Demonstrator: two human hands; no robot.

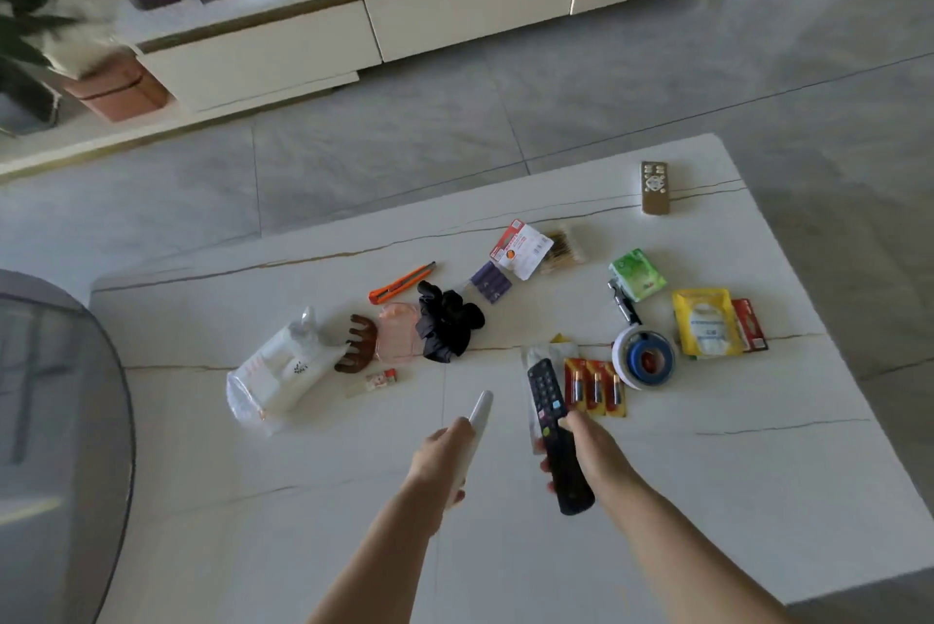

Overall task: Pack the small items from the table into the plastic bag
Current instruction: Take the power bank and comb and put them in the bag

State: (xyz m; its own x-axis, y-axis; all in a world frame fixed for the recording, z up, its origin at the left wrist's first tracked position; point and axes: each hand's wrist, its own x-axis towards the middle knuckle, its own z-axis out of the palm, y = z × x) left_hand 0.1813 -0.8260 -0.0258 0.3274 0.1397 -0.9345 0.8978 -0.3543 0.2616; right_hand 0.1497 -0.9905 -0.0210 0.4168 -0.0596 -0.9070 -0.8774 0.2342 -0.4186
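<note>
Right hand (581, 446) fingers curl round a black remote (556, 436); left hand (445, 451) grips a white remote (477, 413); plastic bag (278, 371) lies beyond on the tabletop (707, 497).

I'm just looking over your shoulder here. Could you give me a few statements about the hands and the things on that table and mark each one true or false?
1. The right hand holds a black remote. True.
2. The left hand is empty. False: it grips a slim white remote.
3. The orange utility knife lies on the table, beyond the black scrunchie. True.
4. The gold remote lies right beside the battery pack. False: it lies apart, near the table's far corner.
5. The brown hair claw lies next to the white plastic bag. True.
</note>
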